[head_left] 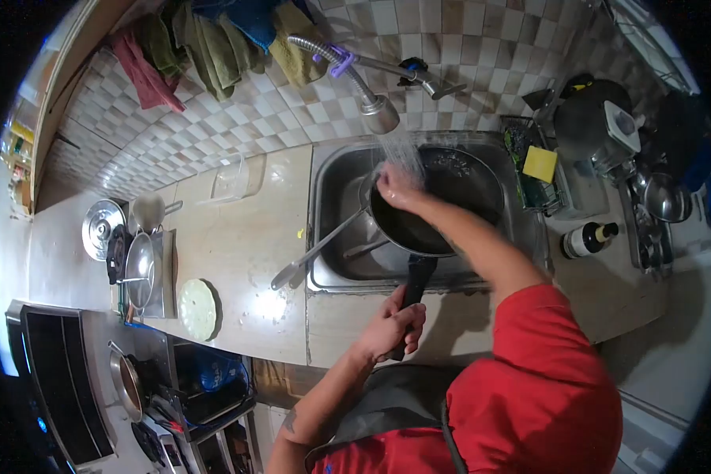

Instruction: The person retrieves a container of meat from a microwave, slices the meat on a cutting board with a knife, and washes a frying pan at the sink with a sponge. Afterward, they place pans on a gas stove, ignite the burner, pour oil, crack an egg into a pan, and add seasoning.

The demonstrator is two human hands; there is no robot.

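Observation:
A dark frying pan [466, 193] is tilted over the sink, its inside wet and dotted with droplets near the far rim. My left hand [395, 322] is wrapped round its black handle [420, 276] at the near side. At the pan's left rim, my right hand [400, 188] is in the water stream with its fingers curled; whatever they hold, if anything, is hidden. Water falls on it from the shower-type faucet head [381, 116]. A long-handled metal utensil [316, 251] leans across the sink's left edge, close to the pan.
The steel sink [328, 272] is set into a tiled counter. To its right stand a wire rack with a yellow sponge [539, 164], a dark bottle [584, 239] and stacked cookware. A pale green plate [197, 310] and a clear container [231, 180] are left. Cloths [213, 51] hang above.

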